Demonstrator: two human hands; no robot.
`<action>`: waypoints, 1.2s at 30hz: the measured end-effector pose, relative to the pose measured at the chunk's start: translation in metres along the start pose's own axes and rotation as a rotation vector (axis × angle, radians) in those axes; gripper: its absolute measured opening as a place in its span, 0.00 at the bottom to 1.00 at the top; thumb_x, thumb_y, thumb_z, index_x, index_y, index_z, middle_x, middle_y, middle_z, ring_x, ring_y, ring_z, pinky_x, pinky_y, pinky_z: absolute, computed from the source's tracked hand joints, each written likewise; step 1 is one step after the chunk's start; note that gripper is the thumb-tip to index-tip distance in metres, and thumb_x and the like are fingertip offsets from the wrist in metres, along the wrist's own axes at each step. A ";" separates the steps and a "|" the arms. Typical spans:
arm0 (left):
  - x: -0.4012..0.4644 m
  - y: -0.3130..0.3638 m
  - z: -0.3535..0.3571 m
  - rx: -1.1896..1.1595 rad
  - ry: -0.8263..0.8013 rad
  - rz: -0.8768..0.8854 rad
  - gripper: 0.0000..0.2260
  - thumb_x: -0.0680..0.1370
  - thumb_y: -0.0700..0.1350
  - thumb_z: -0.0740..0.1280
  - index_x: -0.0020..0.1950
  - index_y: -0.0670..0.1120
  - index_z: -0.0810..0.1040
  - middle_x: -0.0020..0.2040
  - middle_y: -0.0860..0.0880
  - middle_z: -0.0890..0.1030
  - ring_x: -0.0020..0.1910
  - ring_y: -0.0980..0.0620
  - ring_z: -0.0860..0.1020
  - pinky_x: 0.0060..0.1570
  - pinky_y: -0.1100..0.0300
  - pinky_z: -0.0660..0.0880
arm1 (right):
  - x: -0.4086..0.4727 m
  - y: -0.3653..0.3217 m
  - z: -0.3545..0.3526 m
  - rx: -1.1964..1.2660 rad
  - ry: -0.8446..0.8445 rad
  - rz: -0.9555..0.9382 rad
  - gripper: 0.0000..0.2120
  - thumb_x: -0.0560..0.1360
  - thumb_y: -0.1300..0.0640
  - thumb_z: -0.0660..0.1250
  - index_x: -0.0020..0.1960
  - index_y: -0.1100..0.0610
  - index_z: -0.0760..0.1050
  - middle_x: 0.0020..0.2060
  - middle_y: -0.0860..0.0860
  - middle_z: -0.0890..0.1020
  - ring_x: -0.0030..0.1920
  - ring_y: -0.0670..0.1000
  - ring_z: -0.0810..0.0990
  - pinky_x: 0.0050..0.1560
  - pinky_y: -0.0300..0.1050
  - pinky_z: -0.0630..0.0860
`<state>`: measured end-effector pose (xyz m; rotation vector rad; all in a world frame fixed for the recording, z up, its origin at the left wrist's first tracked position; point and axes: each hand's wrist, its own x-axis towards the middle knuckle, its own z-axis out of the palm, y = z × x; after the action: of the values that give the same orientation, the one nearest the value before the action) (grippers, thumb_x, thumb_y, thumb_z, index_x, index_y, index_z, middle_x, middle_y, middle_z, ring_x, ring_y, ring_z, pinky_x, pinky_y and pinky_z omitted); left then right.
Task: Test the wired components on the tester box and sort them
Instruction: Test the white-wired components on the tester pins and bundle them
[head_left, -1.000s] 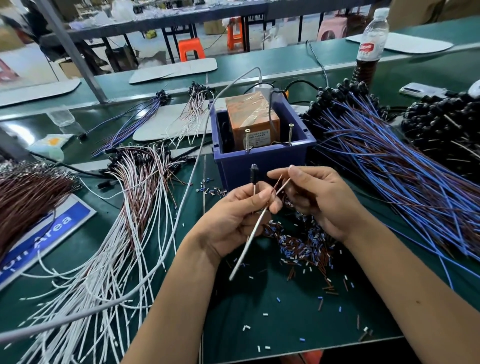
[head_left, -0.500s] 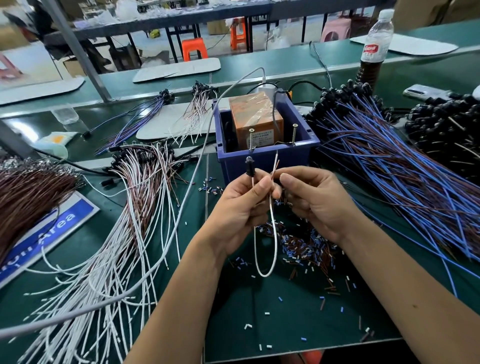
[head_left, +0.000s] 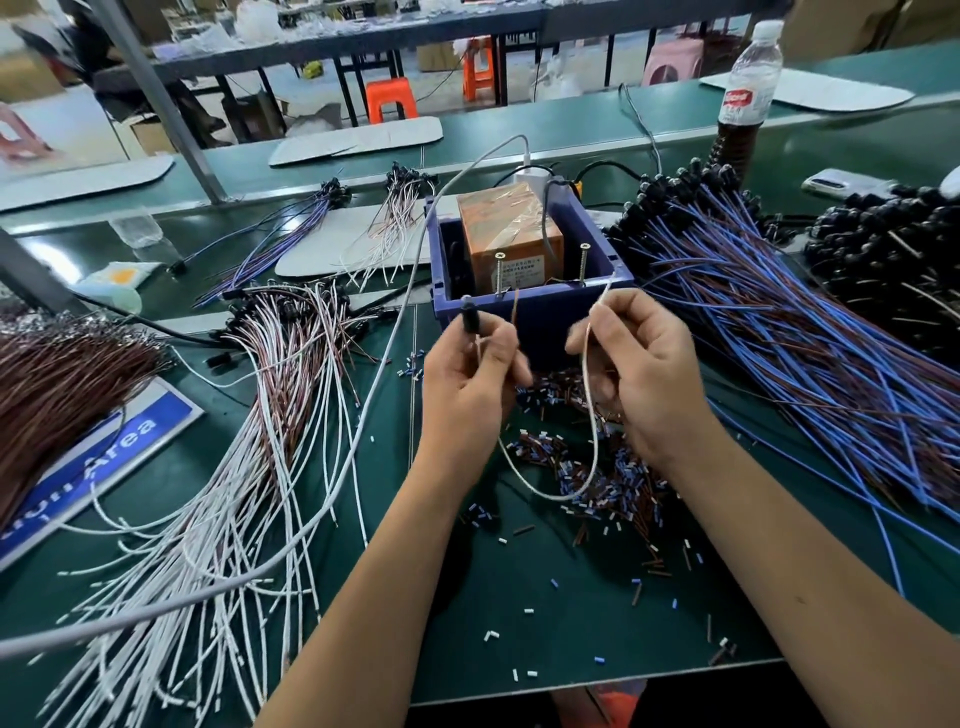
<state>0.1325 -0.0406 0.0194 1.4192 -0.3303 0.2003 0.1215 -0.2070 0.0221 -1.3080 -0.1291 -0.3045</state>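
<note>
Right now your left hand (head_left: 470, 379) pinches the small black cylindrical component (head_left: 470, 321) between thumb and curled fingers, holding it upright just in front of the dark blue plastic tester box (head_left: 535, 312). A thin brown lead (head_left: 515, 310) sticks up from that same grip, its tip close to the left silver screw post (head_left: 500, 274) that stands at the box's front rim — whether it touches the post you cannot tell from this view. Your right hand (head_left: 641, 379) pinches the thin white lead (head_left: 589, 415) near its end, fingers curled round it, and the tip reaches up toward the right silver screw post (head_left: 583, 264). Between your hands the white lead sags in a loop over the green bench mat (head_left: 519, 613).

Inside the box sits an orange block wrapped in clear film (head_left: 511, 236), with a printed label on its near face. A long grey cable (head_left: 363, 415) runs from behind the box across the mat to the lower left.

Below your hands lies a scatter of short cut bits of wire sleeve (head_left: 587, 478) — brown, blue and white. To your left fans a heap of white and brown wired components (head_left: 249, 441), and beyond it a bundle of dark brown wires (head_left: 57, 384) over a blue and white sign (head_left: 104, 457). To your right spreads a large pile of blue and brown wired components (head_left: 810, 332), their black heads toward the far side. A clear plastic bottle of dark drink (head_left: 745, 98) stands at the far right.
</note>
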 end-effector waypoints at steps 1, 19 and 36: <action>0.001 -0.001 0.001 0.097 0.105 0.088 0.08 0.84 0.43 0.65 0.46 0.50 0.77 0.33 0.49 0.79 0.28 0.53 0.72 0.32 0.60 0.70 | 0.000 0.000 0.000 -0.053 0.058 -0.066 0.07 0.84 0.60 0.66 0.47 0.55 0.77 0.36 0.54 0.83 0.25 0.49 0.71 0.24 0.38 0.68; 0.014 0.001 0.023 0.369 0.487 0.212 0.08 0.81 0.41 0.68 0.42 0.43 0.80 0.31 0.45 0.79 0.30 0.45 0.78 0.33 0.49 0.77 | 0.005 0.001 0.004 -0.103 0.325 -0.091 0.08 0.79 0.59 0.71 0.41 0.55 0.81 0.29 0.53 0.83 0.23 0.46 0.71 0.24 0.37 0.67; 0.005 0.013 0.022 0.284 0.580 0.237 0.07 0.81 0.41 0.68 0.43 0.45 0.79 0.32 0.45 0.79 0.29 0.46 0.78 0.32 0.51 0.76 | 0.002 -0.001 0.002 -0.115 0.312 -0.098 0.07 0.80 0.60 0.70 0.42 0.55 0.80 0.29 0.52 0.82 0.22 0.46 0.71 0.24 0.38 0.67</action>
<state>0.1307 -0.0611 0.0360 1.5262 0.0142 0.8604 0.1232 -0.2054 0.0236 -1.3530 0.0900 -0.6027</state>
